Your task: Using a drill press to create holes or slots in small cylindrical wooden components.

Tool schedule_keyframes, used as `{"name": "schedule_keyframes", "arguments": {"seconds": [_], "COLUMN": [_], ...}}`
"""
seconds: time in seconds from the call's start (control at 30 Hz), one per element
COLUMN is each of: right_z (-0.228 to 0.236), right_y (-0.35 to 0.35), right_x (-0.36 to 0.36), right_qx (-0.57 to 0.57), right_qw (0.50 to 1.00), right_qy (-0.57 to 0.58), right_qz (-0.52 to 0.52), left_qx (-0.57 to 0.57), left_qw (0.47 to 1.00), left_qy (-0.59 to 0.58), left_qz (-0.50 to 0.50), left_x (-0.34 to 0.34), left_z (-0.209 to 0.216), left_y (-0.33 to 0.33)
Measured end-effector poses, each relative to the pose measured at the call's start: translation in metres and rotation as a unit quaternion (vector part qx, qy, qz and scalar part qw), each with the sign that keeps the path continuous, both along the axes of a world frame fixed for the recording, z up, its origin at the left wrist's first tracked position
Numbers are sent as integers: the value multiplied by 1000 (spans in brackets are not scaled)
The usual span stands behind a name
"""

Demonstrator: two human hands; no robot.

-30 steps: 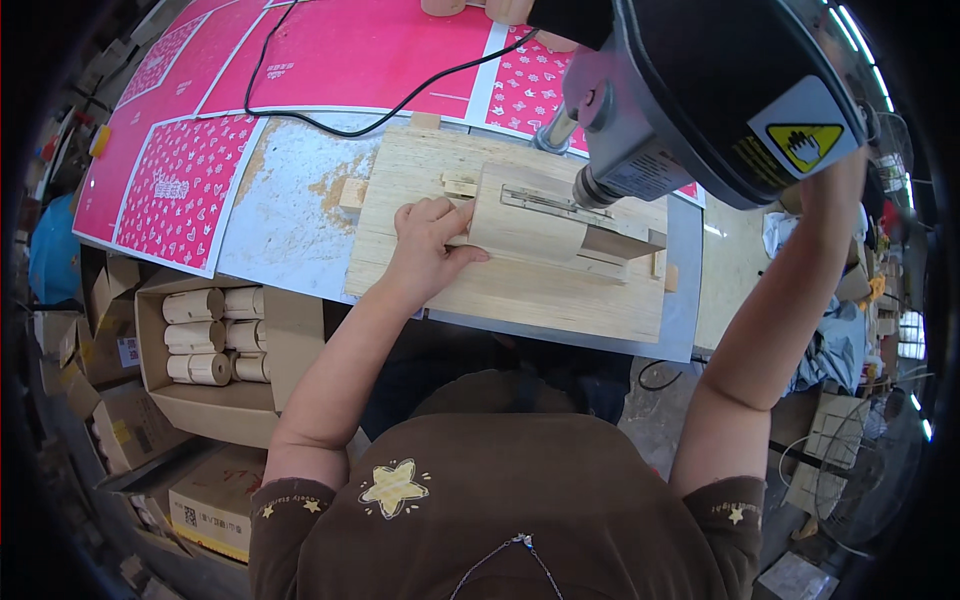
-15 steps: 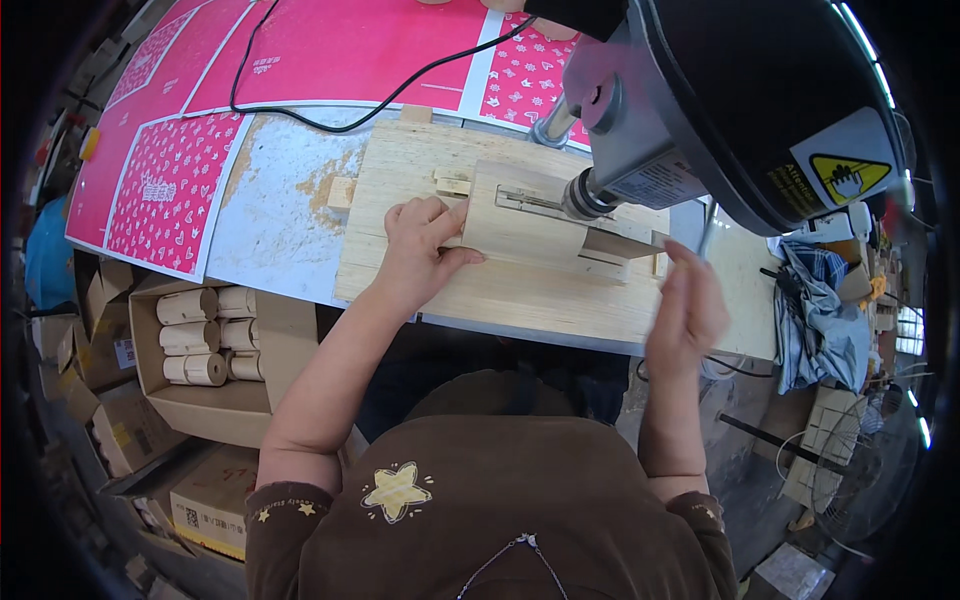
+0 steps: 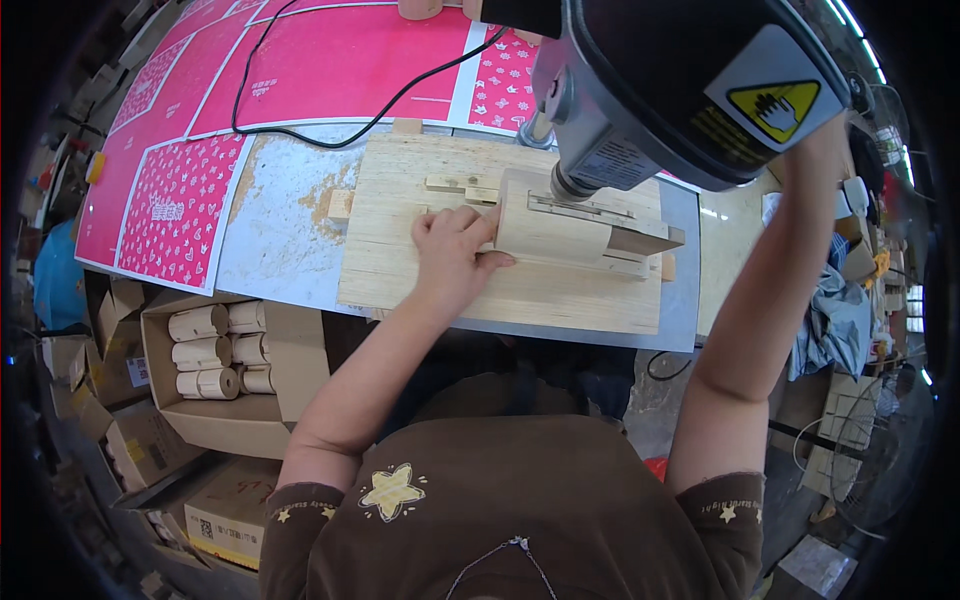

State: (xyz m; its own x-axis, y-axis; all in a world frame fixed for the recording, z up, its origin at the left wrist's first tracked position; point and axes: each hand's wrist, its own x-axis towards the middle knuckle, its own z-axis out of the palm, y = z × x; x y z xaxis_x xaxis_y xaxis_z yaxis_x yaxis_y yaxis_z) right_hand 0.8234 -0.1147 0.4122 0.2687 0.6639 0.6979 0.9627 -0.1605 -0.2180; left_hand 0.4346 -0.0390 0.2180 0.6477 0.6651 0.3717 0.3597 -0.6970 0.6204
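Observation:
A pale, rounded wooden block (image 3: 555, 232) with slots along its top lies on a flat wooden board (image 3: 420, 300). My left hand (image 3: 455, 255) is closed against the block's left end, thumb on the near side and fingers bent at the far side. Over the block hangs the dark head of a drill press (image 3: 660, 100), its chuck (image 3: 572, 184) just above the slotted top. A thin flat piece (image 3: 655, 240) sticks out at the block's right end. My right arm (image 3: 765, 290) reaches up along the right side; its hand is hidden behind the drill press head.
A cardboard box (image 3: 300, 350) of wooden cylinders (image 3: 205, 353) stands below the table at left. Pink printed sheets (image 3: 360, 70) cover the back of the table, with a black cable (image 3: 400, 92) across them. Wooden strips (image 3: 455, 186) lie behind the block. Grey cloth (image 3: 835, 325) hangs at right.
My right hand has left the block's right end and gone up behind the drill press head. The left hand stays at the block's left end. The whole view has shifted slightly.

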Motion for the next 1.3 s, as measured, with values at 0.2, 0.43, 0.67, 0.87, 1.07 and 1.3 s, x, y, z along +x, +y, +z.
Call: {"name": "schedule_keyframes", "arguments": {"seconds": [0.2, 0.43, 0.67, 0.87, 1.07, 1.3], "right_z": [20, -89, -134, 4, 11, -119], "right_y": [-10, -70, -46, -25, 4, -48], "right_x": [-178, -230, -214, -203, -154, -190], "right_qx": [122, 100, 171, 195, 129, -230], "right_qw": [991, 986, 974, 971, 986, 970], "right_qy": [36, 90, 43, 129, 11, 31], "right_qz": [42, 98, 144, 38, 102, 68], "left_qx": [-4, -21, 0, -21, -65, -31], "left_qw": [1000, 1000, 1000, 999, 997, 992], "left_qy": [12, 22, 17, 32, -17, -88], "left_qz": [16, -4, 16, -2, -46, -79], "left_x": [-6, -3, -4, -3, 4, -7], "left_z": [-6, -3, -9, -5, 1, -4], "left_y": [1, 1, 1, 4, 14, 24]}}
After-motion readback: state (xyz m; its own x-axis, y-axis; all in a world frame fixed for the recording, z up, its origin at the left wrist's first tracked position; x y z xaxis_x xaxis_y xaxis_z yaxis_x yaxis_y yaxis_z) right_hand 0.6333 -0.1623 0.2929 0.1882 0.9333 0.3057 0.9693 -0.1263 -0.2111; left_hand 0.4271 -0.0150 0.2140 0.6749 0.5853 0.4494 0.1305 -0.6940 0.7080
